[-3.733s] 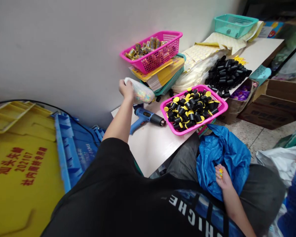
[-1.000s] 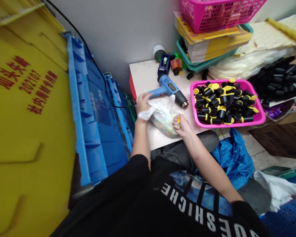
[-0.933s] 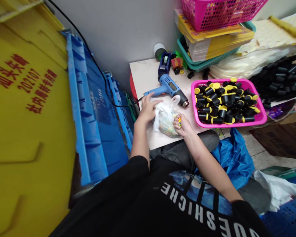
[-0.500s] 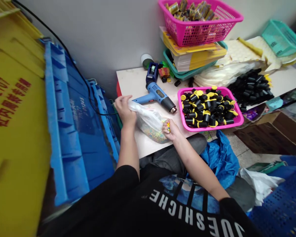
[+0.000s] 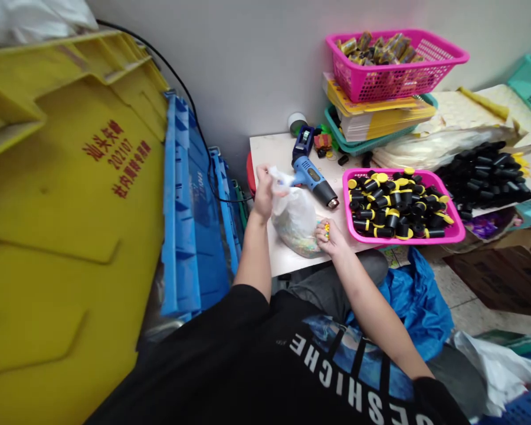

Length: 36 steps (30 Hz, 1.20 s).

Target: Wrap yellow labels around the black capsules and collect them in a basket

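A clear plastic bag (image 5: 295, 221) with small multicoloured pieces in its bottom rests on the white table. My left hand (image 5: 264, 193) grips the bag's top edge at its upper left. Closed around a handful of small yellow and orange pieces, my right hand (image 5: 330, 236) is just right of the bag's lower part. A blue heat gun (image 5: 314, 180) lies behind the bag, its handle partly hidden by it. To the right stands a pink basket (image 5: 405, 241) full of black tubes with yellow caps.
Behind are a tape dispenser (image 5: 304, 140) and a pink basket (image 5: 398, 71) of wrapped pieces on stacked cards. Black tubes (image 5: 482, 177) are piled at the right. Blue crates (image 5: 194, 224) and a yellow crate (image 5: 71, 236) stand left. A black cable (image 5: 188, 94) hangs behind them.
The view has shifted left, so the scene sits further right. The bag's top is now bunched and raised by my left hand. My right hand keeps its handful beside the bag.
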Tool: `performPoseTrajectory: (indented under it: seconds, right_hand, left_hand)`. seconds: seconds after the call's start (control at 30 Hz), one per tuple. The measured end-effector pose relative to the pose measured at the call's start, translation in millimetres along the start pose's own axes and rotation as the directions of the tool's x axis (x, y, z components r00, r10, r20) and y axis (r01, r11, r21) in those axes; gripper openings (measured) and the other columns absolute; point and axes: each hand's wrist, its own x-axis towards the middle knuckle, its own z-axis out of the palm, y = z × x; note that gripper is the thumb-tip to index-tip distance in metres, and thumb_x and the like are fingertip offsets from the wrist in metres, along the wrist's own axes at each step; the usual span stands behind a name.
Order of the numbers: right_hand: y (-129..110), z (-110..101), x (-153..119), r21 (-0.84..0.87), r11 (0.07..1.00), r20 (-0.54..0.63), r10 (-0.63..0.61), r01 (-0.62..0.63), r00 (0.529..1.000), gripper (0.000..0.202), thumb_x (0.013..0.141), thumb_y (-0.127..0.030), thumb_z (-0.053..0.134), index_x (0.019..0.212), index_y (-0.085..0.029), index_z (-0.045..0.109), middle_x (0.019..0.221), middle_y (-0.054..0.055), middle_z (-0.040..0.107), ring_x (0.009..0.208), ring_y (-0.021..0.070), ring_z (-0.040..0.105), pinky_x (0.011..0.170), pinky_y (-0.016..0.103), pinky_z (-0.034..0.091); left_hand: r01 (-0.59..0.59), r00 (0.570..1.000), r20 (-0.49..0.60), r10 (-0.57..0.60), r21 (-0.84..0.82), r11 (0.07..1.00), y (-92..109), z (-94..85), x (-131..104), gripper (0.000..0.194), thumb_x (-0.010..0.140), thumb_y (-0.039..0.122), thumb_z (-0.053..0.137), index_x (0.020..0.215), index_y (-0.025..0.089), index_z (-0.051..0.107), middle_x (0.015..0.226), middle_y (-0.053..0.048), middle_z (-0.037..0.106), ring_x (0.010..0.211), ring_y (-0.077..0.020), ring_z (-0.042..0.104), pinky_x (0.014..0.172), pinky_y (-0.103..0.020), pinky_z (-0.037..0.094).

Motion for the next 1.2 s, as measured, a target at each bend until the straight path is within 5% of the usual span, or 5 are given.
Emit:
performPoseTrajectory:
  seconds: [0.17, 0.33, 0.6, 0.8, 1.2]
  right_hand:
    - [-6, -10, -3, 0.029, 1.000, 0.023, 0.008, -0.009, 1.000, 0.030, 0.093, -0.012, 0.046, 0.070, -0.024, 0.031, 0.056, -0.010, 0.036, 0.038, 0.0040, 0.033, 0.032, 0.010, 0.014]
    - [-5, -11, 0, 0.019, 0.999, -0.002, 0.033, -0.033, 0.999, 0.028, 0.092, -0.013, 0.048, 0.071, -0.024, 0.033, 0.055, -0.010, 0.037, 0.037, 0.0041, 0.032, 0.030, 0.012, 0.011]
    - [-9, 0, -42, -0.022, 0.999, -0.035, 0.022, -0.023, 0.999, 0.032, 0.096, -0.012, 0.043, 0.071, -0.025, 0.029, 0.055, -0.011, 0.031, 0.036, 0.0038, 0.028, 0.030, 0.011, 0.009]
    - [-20, 83, -114, -0.180, 0.984, 0.158, 0.033, -0.004, 0.987, 0.034, 0.100, -0.022, 0.045, 0.070, -0.024, 0.030, 0.057, -0.010, 0.030, 0.039, 0.0044, 0.029, 0.032, 0.012, 0.011]
    - [30, 151, 13, -0.983, 0.025, 0.162, -0.356, 0.182, 0.920, 0.018, 0.094, -0.031, 0.060, 0.085, -0.015, 0.063, 0.093, 0.013, 0.073, 0.101, 0.0242, 0.067, 0.089, 0.032, 0.051]
  left_hand:
    - [-0.485, 0.844, 0.139, 0.519, 0.613, 0.624, -16, -34.3, -36, 0.102, 0.065, 0.068, 0.078, 0.145, 0.017, 0.041, 0.145, -0.023, 0.042, 0.139, -0.0399, 0.041, 0.116, -0.053, 0.035]
    - [-0.449, 0.841, 0.236, 0.487, 0.807, 0.384, -10, -7.9, -48, 0.054, 0.073, 0.046, 0.082, 0.116, 0.019, 0.065, 0.130, -0.019, 0.053, 0.128, -0.0380, 0.047, 0.115, -0.054, 0.034]
    - [-0.272, 0.933, 0.299, 0.202, 0.218, 0.937, 110, 18.9, -59, 0.021, 0.083, 0.031, 0.062, 0.068, 0.021, 0.051, 0.064, 0.001, 0.044, 0.057, -0.0124, 0.043, 0.056, -0.025, 0.040]
    - [0.058, 0.965, 0.229, -0.125, 0.277, 0.959, 183, 29.2, -56, 0.013, 0.090, 0.030, 0.060, 0.084, 0.020, 0.055, 0.051, 0.007, 0.042, 0.040, -0.0067, 0.034, 0.042, -0.019, 0.026]
    - [0.131, 0.907, 0.333, -0.256, 0.354, 0.926, 203, 34.9, -38, 0.005, 0.086, 0.020, 0.049, 0.081, 0.019, 0.051, 0.050, 0.007, 0.041, 0.038, -0.0050, 0.032, 0.040, -0.017, 0.022]
